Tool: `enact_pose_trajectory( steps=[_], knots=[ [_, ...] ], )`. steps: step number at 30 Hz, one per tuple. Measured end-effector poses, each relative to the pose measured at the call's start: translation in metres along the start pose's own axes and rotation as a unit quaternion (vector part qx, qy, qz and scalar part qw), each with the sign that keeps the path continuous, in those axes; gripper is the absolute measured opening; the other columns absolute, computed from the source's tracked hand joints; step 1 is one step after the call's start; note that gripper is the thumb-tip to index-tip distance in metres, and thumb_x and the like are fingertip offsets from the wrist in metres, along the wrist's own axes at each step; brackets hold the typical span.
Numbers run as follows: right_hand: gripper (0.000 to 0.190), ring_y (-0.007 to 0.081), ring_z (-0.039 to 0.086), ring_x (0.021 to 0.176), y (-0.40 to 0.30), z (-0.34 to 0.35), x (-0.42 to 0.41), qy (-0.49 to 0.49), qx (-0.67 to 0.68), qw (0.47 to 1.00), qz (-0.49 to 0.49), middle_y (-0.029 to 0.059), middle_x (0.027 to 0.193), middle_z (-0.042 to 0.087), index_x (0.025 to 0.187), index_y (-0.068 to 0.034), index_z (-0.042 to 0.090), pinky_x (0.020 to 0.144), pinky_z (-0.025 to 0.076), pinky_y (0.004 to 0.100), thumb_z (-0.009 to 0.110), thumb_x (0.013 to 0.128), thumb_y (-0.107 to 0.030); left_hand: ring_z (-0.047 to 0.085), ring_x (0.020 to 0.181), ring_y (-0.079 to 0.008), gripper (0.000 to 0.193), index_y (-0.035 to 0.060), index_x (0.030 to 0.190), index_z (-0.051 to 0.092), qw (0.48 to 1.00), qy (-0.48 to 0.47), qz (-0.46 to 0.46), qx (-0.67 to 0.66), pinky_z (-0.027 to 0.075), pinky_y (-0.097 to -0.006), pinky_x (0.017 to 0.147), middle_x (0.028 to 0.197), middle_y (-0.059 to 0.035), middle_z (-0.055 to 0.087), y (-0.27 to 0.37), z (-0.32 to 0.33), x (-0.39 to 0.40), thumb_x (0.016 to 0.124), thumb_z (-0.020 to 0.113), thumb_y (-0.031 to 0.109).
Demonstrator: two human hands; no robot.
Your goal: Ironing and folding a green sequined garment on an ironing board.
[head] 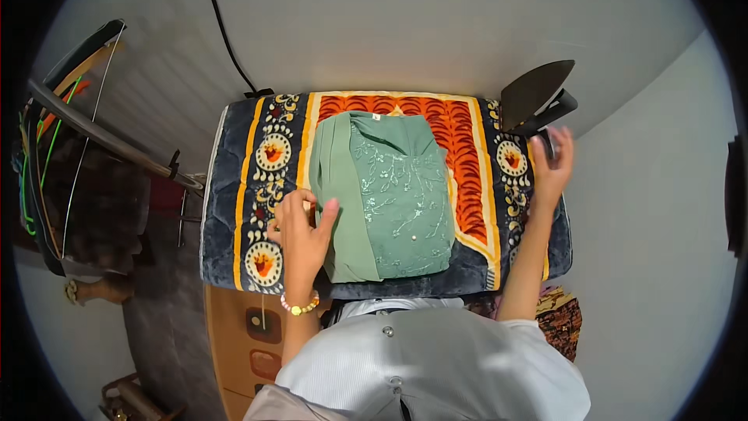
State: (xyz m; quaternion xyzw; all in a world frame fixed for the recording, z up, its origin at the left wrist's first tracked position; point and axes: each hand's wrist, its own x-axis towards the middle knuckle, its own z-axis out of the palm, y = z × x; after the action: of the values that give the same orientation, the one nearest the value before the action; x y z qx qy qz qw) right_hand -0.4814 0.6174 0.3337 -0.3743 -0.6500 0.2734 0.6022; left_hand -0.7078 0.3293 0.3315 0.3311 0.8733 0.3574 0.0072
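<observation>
A folded green garment (403, 204) with shiny floral embroidery and a plain pale-green strip along its left side lies on a patterned plush blanket (219, 199). At the garment's left edge is my left hand (304, 228), palm down, thumb and fingers apart; whether it touches the cloth is hard to tell. A clothes iron (537, 93) stands on its heel at the blanket's back right corner, dark soleplate turned outward. Just in front of it is my right hand (552, 164), raised with fingers spread and nothing visibly gripped.
Clothes hangers (82, 64) hang from a metal rail (111, 131) on the left. A black cable (225, 41) runs down the back wall. Wooden drawers (234, 339) stand below the blanket, and patterned cloth (558, 321) lies low on the right.
</observation>
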Motion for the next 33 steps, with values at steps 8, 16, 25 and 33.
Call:
enact_pose_trajectory(
  steps=[8, 16, 25, 33],
  knots=[
    [0.046, 0.0169, 0.052, 0.103, 0.175, -0.041, 0.125, -0.118, -0.033, 0.988, 0.094, 0.0073, 0.106, 0.058, 0.117, -0.002, 0.052, 0.090, 0.038, 0.0307, 0.064, 0.085, -0.032, 0.046, 0.093, -0.0225, 0.028, 0.0067, 0.065, 0.062, 0.994, -0.013, -0.001, -0.111, 0.022, -0.0420, 0.083, 0.082, -0.0029, 0.057, -0.010, -0.002, -0.028, 0.076, 0.068, 0.032],
    [0.031, 0.0224, 0.056, 0.099, 0.086, -0.010, 0.109, 0.014, -0.259, 0.935, -0.242, 0.0084, 0.103, 0.057, 0.099, -0.001, 0.063, 0.084, 0.043, 0.0328, 0.068, 0.082, -0.027, 0.045, 0.099, -0.0200, 0.026, 0.0039, 0.072, 0.064, 0.994, 0.004, 0.002, -0.112, 0.031, -0.0335, 0.086, 0.093, -0.0034, 0.057, -0.002, 0.001, -0.054, 0.066, 0.078, 0.025],
    [0.033, 0.0294, 0.056, 0.100, -0.114, 0.012, 0.067, -0.208, -0.237, 0.875, -0.368, 0.0080, 0.107, 0.055, 0.081, -0.003, 0.067, 0.095, 0.037, 0.0455, 0.080, 0.056, -0.019, 0.047, 0.093, -0.0200, 0.022, 0.0001, 0.080, 0.066, 0.983, 0.008, -0.007, -0.183, 0.037, -0.0310, 0.083, 0.093, -0.0058, 0.058, -0.008, 0.018, -0.053, 0.070, 0.076, 0.017],
    [0.030, 0.0206, 0.054, 0.098, -0.130, 0.103, -0.054, -0.417, -0.289, 0.745, -0.434, 0.0050, 0.098, 0.053, 0.069, -0.007, 0.062, 0.103, 0.019, 0.0603, 0.076, 0.048, -0.021, 0.045, 0.099, -0.0185, 0.031, 0.0043, 0.067, 0.060, 0.983, 0.004, -0.031, -0.180, 0.022, -0.0370, 0.085, 0.095, -0.0002, 0.056, -0.016, 0.032, -0.050, 0.068, 0.077, 0.030]
  ],
)
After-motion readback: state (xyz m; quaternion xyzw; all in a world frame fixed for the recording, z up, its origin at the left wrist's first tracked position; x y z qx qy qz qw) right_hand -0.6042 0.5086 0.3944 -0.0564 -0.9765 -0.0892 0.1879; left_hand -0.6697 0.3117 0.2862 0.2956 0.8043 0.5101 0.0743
